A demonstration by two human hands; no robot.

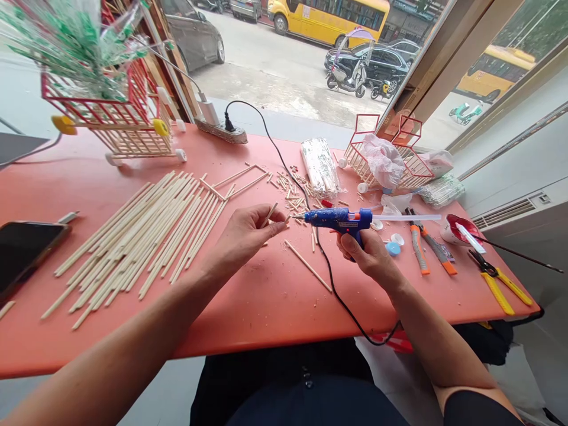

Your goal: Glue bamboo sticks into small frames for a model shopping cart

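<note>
My left hand [248, 234] pinches a short wooden stick [270, 214] above the middle of the table. Around its handle, my right hand [366, 251] grips a blue hot glue gun [335, 219], whose nozzle points left, close to my left fingertips. A white glue stick [412, 218] juts out of the gun's rear. Many long wooden sticks [128, 242] lie in a pile left of my left hand. Beyond them rests a jointed stick frame [242, 179]. One loose stick [307, 265] lies on the table between my hands.
Cut stick pieces [288, 188] and a wrapped bundle [320, 167] lie beyond the gun. Stick-built carts [110, 118] [390, 160] stand at the back. Orange-handled pliers [419, 248], yellow-handled pliers [499, 290] and a red cup [455, 228] sit right. The gun's black cord [331, 278] crosses the pink table.
</note>
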